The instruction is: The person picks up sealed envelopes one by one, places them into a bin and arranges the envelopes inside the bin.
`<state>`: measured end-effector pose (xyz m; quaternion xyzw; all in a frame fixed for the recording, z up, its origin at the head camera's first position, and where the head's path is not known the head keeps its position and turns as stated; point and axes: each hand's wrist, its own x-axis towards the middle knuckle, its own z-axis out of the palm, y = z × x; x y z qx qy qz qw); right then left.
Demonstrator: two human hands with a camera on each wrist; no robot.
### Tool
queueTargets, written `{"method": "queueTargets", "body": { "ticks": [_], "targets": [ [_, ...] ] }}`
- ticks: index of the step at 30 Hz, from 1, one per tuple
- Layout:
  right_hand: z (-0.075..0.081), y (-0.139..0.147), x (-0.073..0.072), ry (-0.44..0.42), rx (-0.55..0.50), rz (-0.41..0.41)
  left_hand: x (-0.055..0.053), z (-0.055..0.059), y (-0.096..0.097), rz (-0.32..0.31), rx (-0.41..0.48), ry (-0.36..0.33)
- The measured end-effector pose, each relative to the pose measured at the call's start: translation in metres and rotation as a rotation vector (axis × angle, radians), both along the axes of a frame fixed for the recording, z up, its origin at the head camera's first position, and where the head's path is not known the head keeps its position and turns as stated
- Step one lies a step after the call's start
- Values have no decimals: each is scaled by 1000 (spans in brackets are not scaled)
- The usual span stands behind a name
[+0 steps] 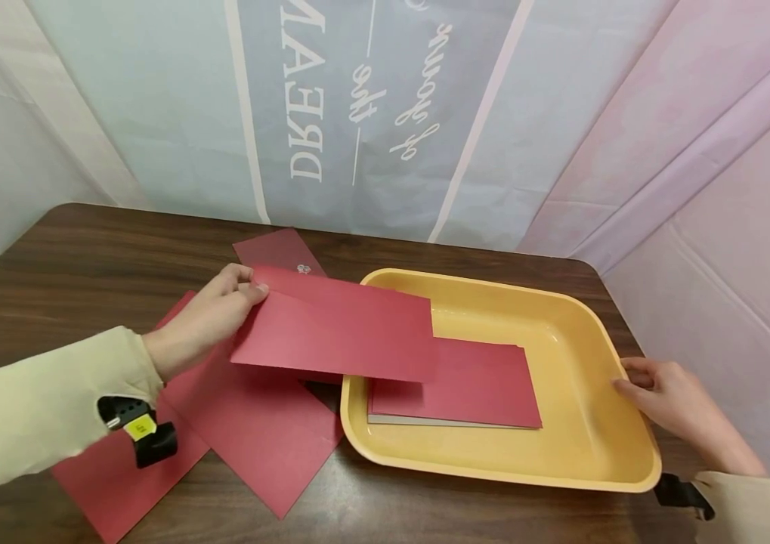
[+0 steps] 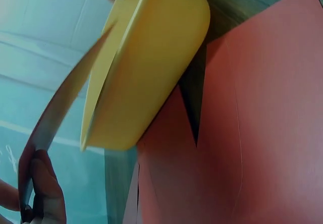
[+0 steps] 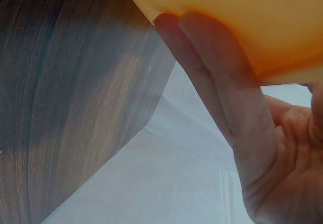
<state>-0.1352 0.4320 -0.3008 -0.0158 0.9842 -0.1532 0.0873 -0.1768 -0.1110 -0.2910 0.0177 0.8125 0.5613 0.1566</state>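
My left hand (image 1: 211,313) pinches a red envelope (image 1: 340,325) by its left end, thumb on top. The envelope is raised and slightly bent, its far end over the left rim of a yellow tray (image 1: 561,468). Inside the tray lies a stack of red envelopes (image 1: 466,385) with a pale edge showing underneath. At the tray's right side, my right hand (image 1: 666,400) holds the rim; in the right wrist view its fingers (image 3: 217,67) lie along the outer wall. More red envelopes (image 2: 272,108), overlapping and with a thin seam line, lie left of the tray.
A red piece with a small silver mark (image 1: 282,249) lies near the back edge of the dark wooden table (image 1: 119,257). Behind stands a hanging cloth (image 1: 174,113) with lettering, and pale cloth encloses both sides.
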Motion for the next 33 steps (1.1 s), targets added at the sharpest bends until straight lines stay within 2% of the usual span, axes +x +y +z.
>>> {"method": "queueTargets", "body": {
  "ticks": [8, 15, 22, 25, 33],
  "targets": [
    [-1, -1, 0, -14, 6, -8, 3, 2, 17, -58, -14, 15],
    [0, -1, -1, -13, 7, -5, 3, 4, 30, -113, 33, 7],
    [-1, 0, 0, 9, 1, 3, -1, 8, 50, -119, 68, -9],
    [-1, 1, 0, 13, 3, 3, -3, 8, 60, -126, 67, -23],
    [1, 2, -1, 5, -3, 6, -7, 7, 87, -133, 135, -53]
  ]
}}
